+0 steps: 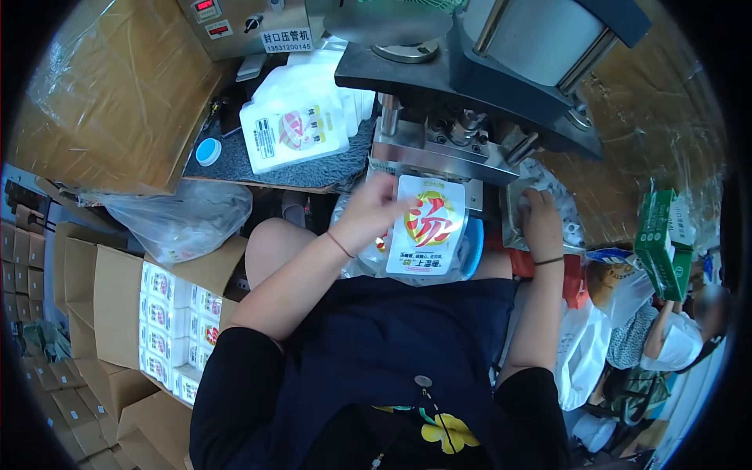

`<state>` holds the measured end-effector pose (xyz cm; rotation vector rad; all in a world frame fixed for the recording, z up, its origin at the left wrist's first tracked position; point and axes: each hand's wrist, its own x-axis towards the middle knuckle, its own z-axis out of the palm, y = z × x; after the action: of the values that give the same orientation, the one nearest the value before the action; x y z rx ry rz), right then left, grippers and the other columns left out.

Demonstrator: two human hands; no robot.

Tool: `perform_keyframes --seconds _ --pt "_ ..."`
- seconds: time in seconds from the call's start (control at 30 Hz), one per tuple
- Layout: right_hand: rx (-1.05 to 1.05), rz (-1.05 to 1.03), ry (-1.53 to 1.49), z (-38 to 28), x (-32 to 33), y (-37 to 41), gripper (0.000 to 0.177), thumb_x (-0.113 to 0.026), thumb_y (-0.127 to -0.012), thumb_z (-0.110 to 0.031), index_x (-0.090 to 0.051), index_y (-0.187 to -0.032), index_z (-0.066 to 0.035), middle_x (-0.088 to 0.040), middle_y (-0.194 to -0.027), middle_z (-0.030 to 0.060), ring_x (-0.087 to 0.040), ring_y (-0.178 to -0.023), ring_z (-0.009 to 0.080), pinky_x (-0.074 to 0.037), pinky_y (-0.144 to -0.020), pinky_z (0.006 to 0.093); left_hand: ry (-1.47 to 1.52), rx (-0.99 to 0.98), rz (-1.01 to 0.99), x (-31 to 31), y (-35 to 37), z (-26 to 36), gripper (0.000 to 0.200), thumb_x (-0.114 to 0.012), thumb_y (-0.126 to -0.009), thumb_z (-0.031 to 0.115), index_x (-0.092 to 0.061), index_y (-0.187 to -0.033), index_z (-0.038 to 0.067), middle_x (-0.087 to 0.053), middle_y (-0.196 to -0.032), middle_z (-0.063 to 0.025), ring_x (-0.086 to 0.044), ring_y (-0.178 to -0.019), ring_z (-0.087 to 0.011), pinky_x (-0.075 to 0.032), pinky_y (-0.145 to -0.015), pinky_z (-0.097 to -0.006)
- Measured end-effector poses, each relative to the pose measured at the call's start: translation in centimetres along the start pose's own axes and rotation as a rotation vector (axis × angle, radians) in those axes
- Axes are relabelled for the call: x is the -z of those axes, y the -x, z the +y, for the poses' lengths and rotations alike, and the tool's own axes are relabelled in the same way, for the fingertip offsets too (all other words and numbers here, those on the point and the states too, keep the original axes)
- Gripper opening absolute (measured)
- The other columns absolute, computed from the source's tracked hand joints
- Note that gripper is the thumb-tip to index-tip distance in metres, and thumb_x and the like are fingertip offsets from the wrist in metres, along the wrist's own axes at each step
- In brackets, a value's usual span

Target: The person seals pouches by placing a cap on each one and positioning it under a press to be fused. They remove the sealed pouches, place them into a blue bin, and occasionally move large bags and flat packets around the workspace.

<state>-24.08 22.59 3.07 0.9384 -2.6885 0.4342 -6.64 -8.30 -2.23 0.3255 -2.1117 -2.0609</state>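
Note:
My left hand (380, 210) is closed on the left edge of a white printed pouch (427, 227) with a red and yellow design, held flat in front of the metal press (446, 149). To the right, my right hand (540, 223) reaches into a tray (513, 215) beside the press; its fingertips are partly hidden, and what they touch is too small to make out. On the grey mat (329, 168) at the upper left lies a fanned stack of similar white pouches (294, 133).
An open carton (117, 305) with rows of packed pouches stands at the lower left, below a clear plastic bag (184, 215). A blue-rimmed tub (473, 247) sits under the pouch. Green boxes (662, 243) and another person (674, 341) are at the right.

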Motion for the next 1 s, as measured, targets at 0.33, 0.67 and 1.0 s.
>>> perform_keyframes --seconds 0.33,0.67,1.0 --pt "0.127 0.321 -0.068 -1.9 2.7 1.5 0.018 -0.065 -0.088 -0.007 -0.065 -0.106 0.000 -0.062 -0.107 0.0183 -0.063 -0.098 0.0375 -0.050 -0.083 0.0451 -1.175 -0.538 0.160 10.2 4.7 1.0 0.038 -0.066 -0.093 0.016 -0.063 -0.128 0.002 -0.063 -0.131 -0.0232 -0.059 -0.125 -0.0419 -0.048 -0.104 -0.0475" --pt "0.118 -0.014 -0.920 -12.7 3.4 1.5 0.012 -0.061 -0.093 -0.006 -0.064 -0.103 -0.001 -0.066 -0.091 0.0166 -0.065 -0.080 0.0324 -0.052 -0.074 0.0379 -0.308 0.084 -0.132 1.1 7.1 4.5 0.023 -0.074 -0.097 0.019 -0.075 -0.103 -0.004 -0.074 -0.089 -0.0025 -0.063 -0.078 -0.0044 -0.052 -0.068 -0.0228" --pt "0.386 -0.332 -0.677 -10.6 5.4 0.1 0.011 -0.060 -0.098 -0.012 -0.064 -0.100 -0.003 -0.065 -0.089 0.0140 -0.062 -0.088 0.0353 -0.048 -0.082 0.0429 0.435 0.410 -0.457 -4.9 8.1 3.6 0.032 -0.068 -0.101 0.024 -0.070 -0.120 -0.002 -0.074 -0.109 -0.0056 -0.067 -0.096 -0.0081 -0.055 -0.086 -0.0272"
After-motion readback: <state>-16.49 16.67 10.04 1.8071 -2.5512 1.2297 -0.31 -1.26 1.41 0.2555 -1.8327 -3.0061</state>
